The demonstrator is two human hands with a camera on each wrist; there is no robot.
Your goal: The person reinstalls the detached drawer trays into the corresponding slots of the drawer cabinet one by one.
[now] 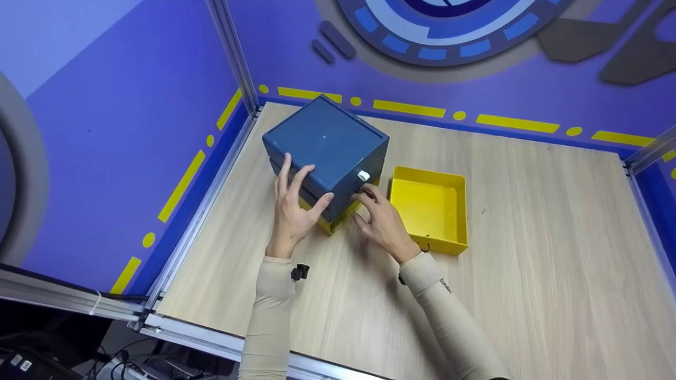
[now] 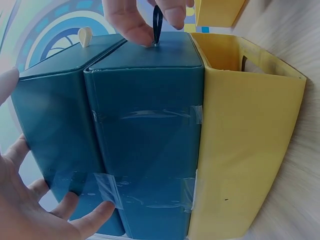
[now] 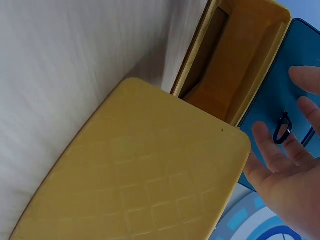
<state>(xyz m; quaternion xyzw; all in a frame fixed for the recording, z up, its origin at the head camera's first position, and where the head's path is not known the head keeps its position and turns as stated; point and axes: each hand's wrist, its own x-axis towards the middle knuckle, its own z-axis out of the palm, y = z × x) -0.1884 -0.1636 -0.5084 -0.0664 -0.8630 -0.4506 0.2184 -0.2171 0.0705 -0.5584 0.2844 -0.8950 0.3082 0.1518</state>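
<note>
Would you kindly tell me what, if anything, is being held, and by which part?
The left hand rests spread on the blue box, gripping nothing. The right hand is at the black loop; whether it is held cannot be told.

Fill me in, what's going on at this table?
A person's left-hand grip rests on the upper blue box. The right-hand grip is at the black loop on the lower blue box; whether it touches the loop is hard to tell. Both blue boxes are stacked on a hollow yellow unit. An open yellow box stands on the table, to the right in the head view.
</note>
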